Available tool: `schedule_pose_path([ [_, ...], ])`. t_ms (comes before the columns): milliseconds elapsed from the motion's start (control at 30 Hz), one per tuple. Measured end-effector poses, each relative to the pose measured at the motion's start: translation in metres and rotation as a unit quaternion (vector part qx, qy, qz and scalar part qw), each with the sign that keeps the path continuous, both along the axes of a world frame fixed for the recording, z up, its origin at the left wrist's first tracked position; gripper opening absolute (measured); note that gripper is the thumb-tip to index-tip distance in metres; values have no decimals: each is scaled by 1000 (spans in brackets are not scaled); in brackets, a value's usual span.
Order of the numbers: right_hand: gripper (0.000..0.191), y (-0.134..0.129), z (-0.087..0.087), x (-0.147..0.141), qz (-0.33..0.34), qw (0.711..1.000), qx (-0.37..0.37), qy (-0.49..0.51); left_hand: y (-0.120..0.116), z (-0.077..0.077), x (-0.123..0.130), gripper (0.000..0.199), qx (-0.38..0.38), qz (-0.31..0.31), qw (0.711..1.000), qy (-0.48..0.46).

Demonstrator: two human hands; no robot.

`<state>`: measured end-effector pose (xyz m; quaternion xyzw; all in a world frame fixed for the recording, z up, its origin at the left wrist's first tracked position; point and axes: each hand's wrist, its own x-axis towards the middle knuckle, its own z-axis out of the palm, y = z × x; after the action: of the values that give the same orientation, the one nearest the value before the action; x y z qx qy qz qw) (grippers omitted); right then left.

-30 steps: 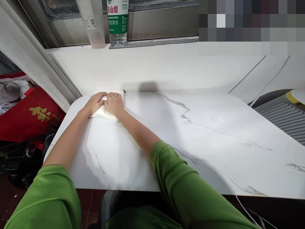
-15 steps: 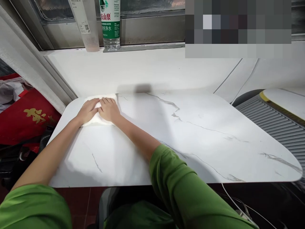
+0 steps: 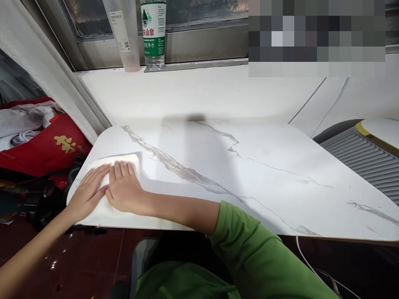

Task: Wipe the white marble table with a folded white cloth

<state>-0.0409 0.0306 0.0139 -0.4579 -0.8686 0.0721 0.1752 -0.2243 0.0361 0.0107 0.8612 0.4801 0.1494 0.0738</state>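
Note:
A folded white cloth [image 3: 109,214] lies on the left end of the white marble-patterned table [image 3: 274,145]. My left hand [image 3: 87,193] rests flat on the cloth's left part, fingers stretched out towards the back. Beside it, my right hand [image 3: 125,190] presses flat on the cloth, its fingers extended and side by side. The two hands touch or nearly touch near the thumbs. Part of the cloth is hidden under them.
A clear plastic cup [image 3: 131,54] and a water bottle [image 3: 154,39] stand on the window ledge behind the table. On the left is a red bag [image 3: 46,145] with fabric in it. A grey ribbed surface [image 3: 364,153] adjoins the right, and a white cable [image 3: 302,253] hangs in front.
Both hands and the cloth have moved from the table's back left towards its front left edge. A brown marble vein is now uncovered. The view has shifted slightly.

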Motion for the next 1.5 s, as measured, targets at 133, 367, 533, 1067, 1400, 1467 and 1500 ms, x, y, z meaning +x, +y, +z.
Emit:
schedule_pose_path([
  [133, 63, 6, 3, -6, 13, 999, -38, 16, 1, -2, -11, 52, 5, -6, 1000, -6],
  [367, 49, 84, -5, -13, -63, 995, 2, 73, 84, 8, 3, 57, -10, 21, 1000, -18],
  [533, 43, 148, -8, -3, -101, 993, 43, 34, 160, 2, 26, 55, 8, 20, 999, -26],
  [1067, 43, 209, -17, 28, -151, 987, 46, 20, 235, -6, 67, 56, 9, 31, 999, -18],
  [1400, 44, 140, -17, 57, -121, 991, 51, 29, 152, 2, 87, 55, -3, 2, 1000, 14],
  [1467, 46, 112, -18, 66, -115, 992, 53, 28, 122, 2, 94, 56, 0, -4, 1000, 28],
  [1500, 47, 96, -19, 71, -111, 992, 55, 27, 105, 1, 97, 56, 2, -5, 999, 37],
])
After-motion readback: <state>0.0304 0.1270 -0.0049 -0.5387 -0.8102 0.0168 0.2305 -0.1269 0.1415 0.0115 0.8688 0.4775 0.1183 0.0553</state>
